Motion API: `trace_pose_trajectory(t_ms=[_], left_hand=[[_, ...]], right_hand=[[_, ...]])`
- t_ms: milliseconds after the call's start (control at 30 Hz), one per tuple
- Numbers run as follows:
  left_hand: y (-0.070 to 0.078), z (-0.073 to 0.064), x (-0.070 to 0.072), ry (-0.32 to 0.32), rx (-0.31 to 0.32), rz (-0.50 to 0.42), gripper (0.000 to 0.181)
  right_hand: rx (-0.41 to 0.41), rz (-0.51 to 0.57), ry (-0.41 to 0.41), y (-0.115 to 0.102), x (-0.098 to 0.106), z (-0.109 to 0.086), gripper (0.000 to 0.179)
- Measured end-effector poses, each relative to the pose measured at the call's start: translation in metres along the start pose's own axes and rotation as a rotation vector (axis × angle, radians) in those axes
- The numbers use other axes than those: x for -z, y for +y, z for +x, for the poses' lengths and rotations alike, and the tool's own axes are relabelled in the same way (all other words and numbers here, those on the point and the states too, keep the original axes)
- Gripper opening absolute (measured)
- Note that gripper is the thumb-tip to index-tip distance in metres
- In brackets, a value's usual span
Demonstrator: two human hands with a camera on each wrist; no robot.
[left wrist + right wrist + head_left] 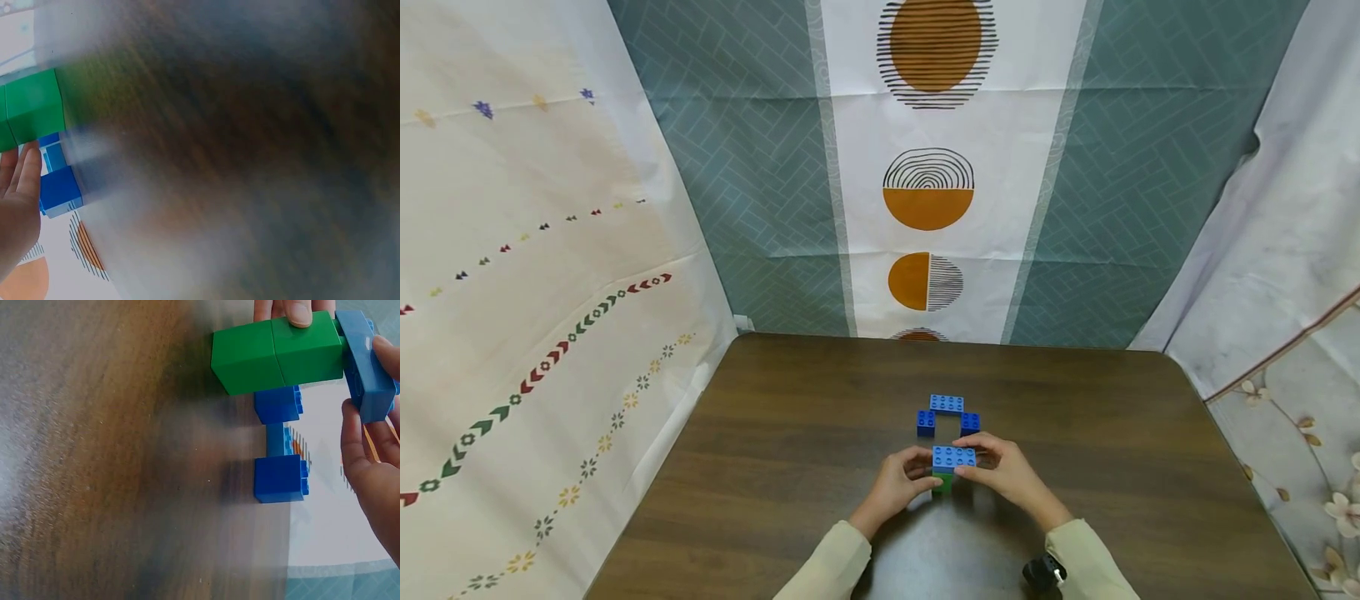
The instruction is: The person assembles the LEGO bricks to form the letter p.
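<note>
Two stacked green blocks (pixel 278 353), four blue bricks (pixel 947 404).
I saw the left hand (pixel 895 482) grip the green pair, the right hand (pixel 1009 475) one brick above; three lay toward the table's (pixel 790 433) far edge.

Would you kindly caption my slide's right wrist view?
Left hand grips two stacked green plastic bricks; right hand pinches a light-blue rectangular plastic brick.

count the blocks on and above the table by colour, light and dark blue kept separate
Light blue blocks: 2
Dark blue blocks: 2
Green blocks: 2, one stacked on the other
Total: 6
</note>
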State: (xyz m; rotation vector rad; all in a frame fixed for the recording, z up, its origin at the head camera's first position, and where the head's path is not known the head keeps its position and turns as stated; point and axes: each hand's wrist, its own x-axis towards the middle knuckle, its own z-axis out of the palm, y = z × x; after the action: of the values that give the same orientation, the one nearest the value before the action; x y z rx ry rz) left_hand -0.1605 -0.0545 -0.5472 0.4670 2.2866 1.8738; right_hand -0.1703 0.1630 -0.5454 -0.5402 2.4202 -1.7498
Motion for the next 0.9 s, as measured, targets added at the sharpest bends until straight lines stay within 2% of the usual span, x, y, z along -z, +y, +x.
trace_pose_trajectory(t_ms=[167,367,500,633,767,833,900], left_hand=[[-0.021,0.005,-0.003,0.009,0.003,0.004,0.030],[-0.032,0.009,-0.003,0.010,0.009,-0.003,0.031],[-0.028,0.008,-0.003,0.008,0.003,-0.001,0.030],[-0.013,0.003,-0.001,-0.002,-0.006,-0.005,0.029],[0.002,-0.001,0.001,-0.008,-0.006,-0.005,0.028],[0.000,0.000,0.001,-0.006,-0.002,0.003,0.029],[-0.009,0.003,0.000,-0.002,-0.011,0.011,0.029]], right_hand=[[0.044,-0.066,-0.041,-0.012,0.002,0.000,0.031],[0.003,-0.063,-0.066,-0.038,0.006,-0.003,0.032],[-0.019,-0.059,-0.071,-0.041,0.005,-0.004,0.033],[-0.019,-0.055,-0.069,-0.041,0.004,-0.005,0.032],[0.033,-0.078,-0.069,-0.039,0.002,-0.005,0.032],[0.060,-0.091,-0.064,-0.037,0.001,-0.004,0.033],[0.067,-0.111,-0.047,-0.026,-0.003,-0.002,0.034]])
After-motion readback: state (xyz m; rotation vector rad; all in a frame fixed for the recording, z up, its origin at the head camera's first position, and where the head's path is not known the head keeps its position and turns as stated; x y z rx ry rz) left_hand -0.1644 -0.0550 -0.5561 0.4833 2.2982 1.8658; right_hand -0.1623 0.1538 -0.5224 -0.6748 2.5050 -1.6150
